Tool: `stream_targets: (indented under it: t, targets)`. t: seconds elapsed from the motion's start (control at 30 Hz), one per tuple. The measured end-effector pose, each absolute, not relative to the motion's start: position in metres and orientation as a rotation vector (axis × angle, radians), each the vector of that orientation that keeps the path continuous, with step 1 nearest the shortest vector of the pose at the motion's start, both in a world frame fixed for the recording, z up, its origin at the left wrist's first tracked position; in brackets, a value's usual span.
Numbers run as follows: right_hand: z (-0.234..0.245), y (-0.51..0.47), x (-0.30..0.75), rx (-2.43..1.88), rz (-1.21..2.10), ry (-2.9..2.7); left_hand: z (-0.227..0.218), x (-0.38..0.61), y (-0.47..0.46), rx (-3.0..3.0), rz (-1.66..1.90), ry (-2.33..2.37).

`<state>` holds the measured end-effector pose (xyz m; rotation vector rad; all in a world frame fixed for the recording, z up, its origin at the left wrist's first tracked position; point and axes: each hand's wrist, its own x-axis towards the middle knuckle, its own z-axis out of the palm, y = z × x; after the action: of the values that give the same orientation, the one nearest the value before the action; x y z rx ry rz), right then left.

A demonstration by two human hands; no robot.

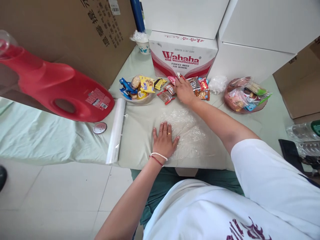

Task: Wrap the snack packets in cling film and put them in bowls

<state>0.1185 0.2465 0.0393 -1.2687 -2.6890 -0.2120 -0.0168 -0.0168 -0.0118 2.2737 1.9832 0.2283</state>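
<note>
My left hand [163,141] lies flat at the left edge of a crumpled sheet of clear plastic film [191,131], fingers spread. Reaching forward, my right hand [184,90] is among several small wrapped snacks, its fingers bent down on a red snack packet [172,80]. The fingertips are partly hidden. Beside it lie a brown-and-red packet [165,96], a dark packet [194,83] and a brown cookie packet [202,95]. Left of these, a clear bowl [141,100] holds blue and yellow snacks. A roll of plastic film [116,131] stretches along the table's left side.
A pinkish bowl of packets [260,107] and a crumpled plastic bag [218,84] sit at right. Behind stand a Wahaha carton [183,56] and a paper cup [143,47]. A large red jug [65,90] is at left, near a small round lid [99,128].
</note>
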Motion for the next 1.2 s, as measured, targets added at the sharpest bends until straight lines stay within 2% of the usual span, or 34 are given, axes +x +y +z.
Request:
stream_targets:
  t: [0.3, 0.67, 0.87, 1.0, 1.2]
  targets:
    - [0.067, 0.196, 0.151, -1.550, -0.042, -2.827, -0.012, -0.016, -0.017, 2.291, 0.227, 1.989]
    - [0.040, 0.230, 0.099, -1.520, 0.018, -2.770, -0.010, -0.016, -0.016, 2.291, 0.202, 1.991]
    - [0.062, 0.231, 0.147, -1.406, 0.203, -2.520, -0.009, -0.016, -0.016, 2.282, 0.213, 1.994]
    - [0.084, 0.196, 0.197, -1.182, 0.561, -2.345, -0.008, -0.015, -0.016, 2.279, 0.205, 1.986]
    - [0.075, 0.090, 0.239, -1.016, 0.707, -2.608, -0.011, -0.015, -0.016, 2.272, 0.228, 1.991]
